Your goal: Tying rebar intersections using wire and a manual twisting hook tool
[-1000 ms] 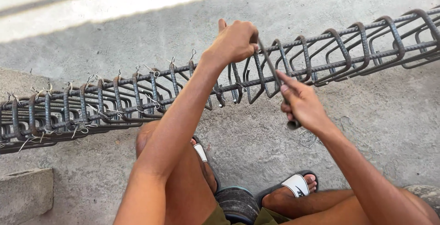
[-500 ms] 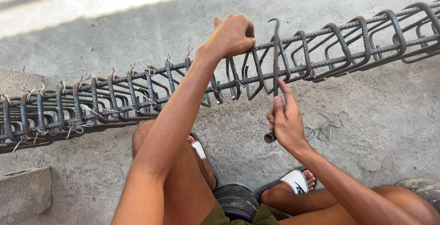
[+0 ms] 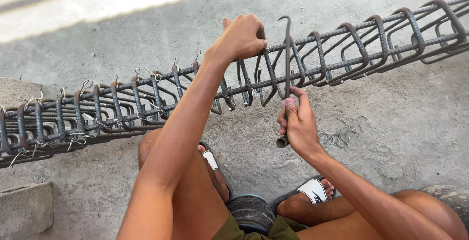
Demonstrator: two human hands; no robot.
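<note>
Swinging my hook tool [image 3: 286, 64] upright against the rebar cage [image 3: 342, 49]; right hand [image 3: 296, 125] grips its handle, left hand [image 3: 242, 38] clamps the top bar.

concrete floor [image 3: 400, 137] | loose wire ties [image 3: 342, 135] | concrete block [image 3: 24, 208], probably

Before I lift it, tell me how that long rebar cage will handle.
The rebar cage probably stays stiff: ribbed steel bars run its length through closely spaced stirrups. It looks heavy for its slim shape, being all steel. Its squarish section should resist rolling, but the wire ties poke out and could snag skin. The left hand grips its top bar; the right hand holds a hook tool.
</note>
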